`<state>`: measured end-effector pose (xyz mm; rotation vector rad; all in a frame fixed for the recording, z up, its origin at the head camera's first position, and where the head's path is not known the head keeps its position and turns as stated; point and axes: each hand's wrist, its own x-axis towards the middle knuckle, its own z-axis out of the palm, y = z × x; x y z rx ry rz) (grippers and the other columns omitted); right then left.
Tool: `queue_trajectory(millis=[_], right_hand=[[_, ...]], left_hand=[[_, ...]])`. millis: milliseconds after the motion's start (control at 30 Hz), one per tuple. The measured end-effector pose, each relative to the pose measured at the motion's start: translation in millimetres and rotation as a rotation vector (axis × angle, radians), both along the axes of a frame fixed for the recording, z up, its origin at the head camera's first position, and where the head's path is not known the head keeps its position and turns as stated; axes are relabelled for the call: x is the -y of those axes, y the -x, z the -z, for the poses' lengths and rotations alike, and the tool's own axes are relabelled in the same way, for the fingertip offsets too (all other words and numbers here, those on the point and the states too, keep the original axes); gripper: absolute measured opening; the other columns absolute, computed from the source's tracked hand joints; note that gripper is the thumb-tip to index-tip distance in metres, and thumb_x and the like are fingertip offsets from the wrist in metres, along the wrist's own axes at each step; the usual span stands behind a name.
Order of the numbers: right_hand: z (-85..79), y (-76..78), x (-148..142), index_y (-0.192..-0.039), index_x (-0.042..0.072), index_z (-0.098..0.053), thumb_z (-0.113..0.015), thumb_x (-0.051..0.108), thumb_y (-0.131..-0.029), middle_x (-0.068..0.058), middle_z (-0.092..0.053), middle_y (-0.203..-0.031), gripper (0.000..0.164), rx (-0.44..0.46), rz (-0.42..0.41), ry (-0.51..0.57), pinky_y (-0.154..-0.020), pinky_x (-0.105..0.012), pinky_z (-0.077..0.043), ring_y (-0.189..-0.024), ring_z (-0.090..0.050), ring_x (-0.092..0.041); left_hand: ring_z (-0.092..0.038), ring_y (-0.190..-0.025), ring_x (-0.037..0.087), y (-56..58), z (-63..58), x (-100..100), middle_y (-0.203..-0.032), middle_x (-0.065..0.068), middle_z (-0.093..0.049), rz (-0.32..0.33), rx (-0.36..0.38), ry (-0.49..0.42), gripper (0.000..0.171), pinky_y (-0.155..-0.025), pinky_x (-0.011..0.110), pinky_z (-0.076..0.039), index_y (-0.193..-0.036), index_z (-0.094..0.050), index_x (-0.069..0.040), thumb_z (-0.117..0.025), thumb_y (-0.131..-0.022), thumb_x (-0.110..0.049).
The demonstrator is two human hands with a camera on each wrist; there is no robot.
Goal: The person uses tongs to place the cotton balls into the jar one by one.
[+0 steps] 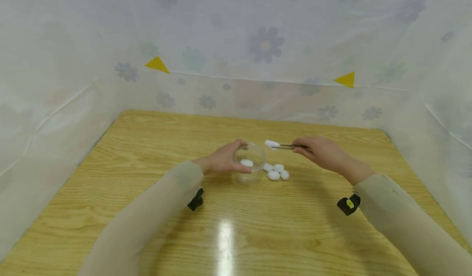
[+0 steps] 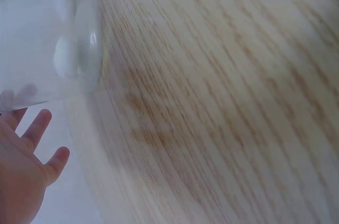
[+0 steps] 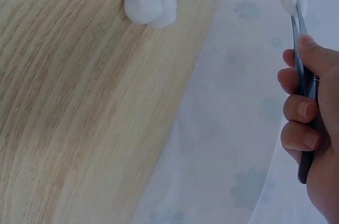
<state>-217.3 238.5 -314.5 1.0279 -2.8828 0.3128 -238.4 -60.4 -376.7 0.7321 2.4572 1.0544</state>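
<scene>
My left hand (image 1: 224,158) grips a clear plastic jar (image 1: 248,177) near its rim, thumb and fingers on opposite sides. Inside the jar lies a white cotton ball (image 1: 246,163), also visible through the wall in the left wrist view. With my right hand (image 1: 324,153) I hold a pair of tweezers (image 3: 302,81), fingers wrapped around the handles. Their tips pinch another cotton ball (image 1: 272,144), raised in the air to the right of the jar's mouth. Several loose cotton balls (image 1: 273,175) sit clustered on the table just right of the jar.
The wood-grain table (image 1: 166,235) reflects a bright light near its front. Flower-patterned sheeting (image 1: 221,30) encloses the back and sides, with two yellow triangles (image 1: 158,65) on the back. A small black device (image 1: 348,204) is mounted at the right wrist.
</scene>
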Motion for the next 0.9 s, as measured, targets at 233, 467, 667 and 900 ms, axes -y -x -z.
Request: queue_trajectory(millis=[233,467,667,900], right_hand=[[-0.7,2.1,11,-0.108,0.006,-0.065,-0.057,0.021,-0.093,-0.005,-0.069,-0.093,0.023,-0.002,-0.013,-0.005,-0.068,-0.036,-0.051,-0.077,-0.063,-0.015],[-2.6,3.3,23,-0.108,0.006,-0.066,-0.057,0.021,-0.093,-0.007,-0.07,-0.096,0.023,-0.015,-0.046,-0.007,-0.071,-0.038,-0.052,-0.081,-0.065,-0.018],[-0.3,5.2,30,-0.107,0.006,-0.066,-0.058,0.02,-0.092,-0.005,-0.07,-0.094,0.022,-0.003,-0.058,-0.003,-0.069,-0.035,-0.052,-0.079,-0.065,-0.016],[2.3,8.9,36,-0.108,0.005,-0.065,-0.057,0.02,-0.094,-0.006,-0.069,-0.093,0.023,0.021,-0.063,-0.001,-0.07,-0.037,-0.051,-0.079,-0.064,-0.017]], left_hand=[[-0.054,-0.115,0.021,-1.2,-0.3,0,-0.146,-0.001,-0.039,-0.006,0.005,0.002,0.085,-0.102,0.043,-0.04,-0.143,-0.028,-0.018,-0.074,-0.077,-0.046],[-0.055,-0.112,0.019,-0.1,-0.2,0,-0.145,-0.002,-0.039,-0.008,0.0,0.015,0.086,-0.102,0.043,-0.039,-0.143,-0.028,-0.018,-0.073,-0.076,-0.048],[-0.058,-0.103,0.015,1.2,0.6,0,-0.146,-0.002,-0.038,-0.001,0.009,0.011,0.087,-0.099,0.04,-0.042,-0.144,-0.027,-0.019,-0.073,-0.076,-0.049],[-0.056,-0.108,0.018,1.7,1.3,0,-0.145,-0.003,-0.039,-0.001,-0.001,0.009,0.087,-0.099,0.041,-0.042,-0.144,-0.027,-0.02,-0.073,-0.076,-0.048]])
